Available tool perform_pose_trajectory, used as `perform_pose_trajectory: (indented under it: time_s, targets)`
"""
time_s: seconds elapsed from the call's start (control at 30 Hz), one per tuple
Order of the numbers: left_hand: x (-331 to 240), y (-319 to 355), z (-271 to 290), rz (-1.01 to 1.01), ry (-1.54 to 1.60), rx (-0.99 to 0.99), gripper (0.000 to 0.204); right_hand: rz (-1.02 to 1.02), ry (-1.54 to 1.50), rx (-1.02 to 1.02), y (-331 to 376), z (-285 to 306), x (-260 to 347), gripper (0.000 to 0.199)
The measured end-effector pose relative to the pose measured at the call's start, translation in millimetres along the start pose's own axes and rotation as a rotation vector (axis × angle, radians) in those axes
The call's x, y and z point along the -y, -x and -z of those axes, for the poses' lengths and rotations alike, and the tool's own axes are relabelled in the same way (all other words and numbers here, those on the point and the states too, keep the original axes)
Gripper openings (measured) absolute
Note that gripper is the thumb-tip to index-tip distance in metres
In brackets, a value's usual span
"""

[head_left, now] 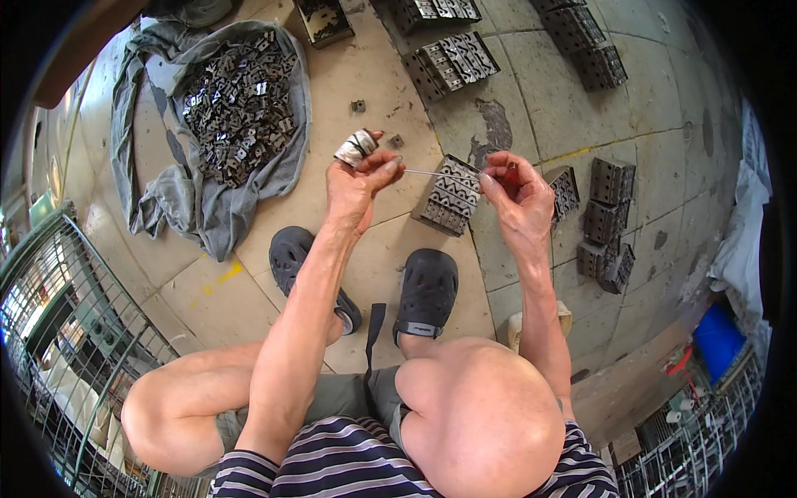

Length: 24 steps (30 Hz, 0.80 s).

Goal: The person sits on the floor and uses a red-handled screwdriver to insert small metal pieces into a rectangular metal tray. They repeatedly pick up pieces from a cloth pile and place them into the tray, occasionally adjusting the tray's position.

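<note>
While you sit with both arms reaching forward in the head view, your left hand point(359, 176) pinches one end of a thin metal rod point(433, 173) between thumb and forefinger, white wrapping point(356, 147) round another finger, and your right hand point(516, 189) is closed narrowly at its other end. The rod lies between your hands, its long axis running left to right, nearly level across the picture, the right end slightly nearer you. It passes across the patterned metal block point(447, 199) on the floor point(249, 303); you cannot tell the gap beneath it. That block's longer side slants away from you and rightward. To the left, a strip of floor separates your hand from the grey cloth's point(296, 141) edge, its heap of small metal pieces point(241, 108) inside. To the right, a smaller block point(564, 192) sits near your right hand; stacked blocks point(608, 212) stand farther out. Your dark shoes point(427, 286) bound the near side.
</note>
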<state>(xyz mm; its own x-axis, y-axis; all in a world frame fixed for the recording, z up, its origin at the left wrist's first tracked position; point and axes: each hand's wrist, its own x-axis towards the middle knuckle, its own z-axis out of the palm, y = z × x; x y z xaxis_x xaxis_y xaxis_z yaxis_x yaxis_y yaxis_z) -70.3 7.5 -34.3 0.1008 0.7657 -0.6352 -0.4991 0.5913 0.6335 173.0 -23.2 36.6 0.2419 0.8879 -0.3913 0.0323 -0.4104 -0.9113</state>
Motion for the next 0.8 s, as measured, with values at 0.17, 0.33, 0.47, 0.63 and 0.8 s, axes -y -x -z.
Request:
perform_pose_trajectory:
  time_s: [0.17, 0.33, 0.47, 0.63, 0.8]
  targets:
    - [2, 4, -8, 0.068, -0.013, 0.006, 0.050, -0.022, 0.032, -0.022, 1, 2, 2, 0.025]
    - [2, 5, -8, 0.089, -0.066, 0.054, 0.050, 0.020, 0.049, -0.034, 2, 5, 4, 0.024]
    - [1, 6, -10, 0.071, -0.117, 0.093, 0.051, 0.025, 0.094, -0.005, 1, 4, 9, 0.024]
    - [-1, 9, -14, 0.039, -0.370, 0.187, 0.055, 0.150, 0.383, 0.158, -1, 17, 30, 0.022]
    - [2, 5, -27, 0.026, -0.234, 0.178, 0.057, -0.189, -0.206, 0.263, -27, 36, 33, 0.022]
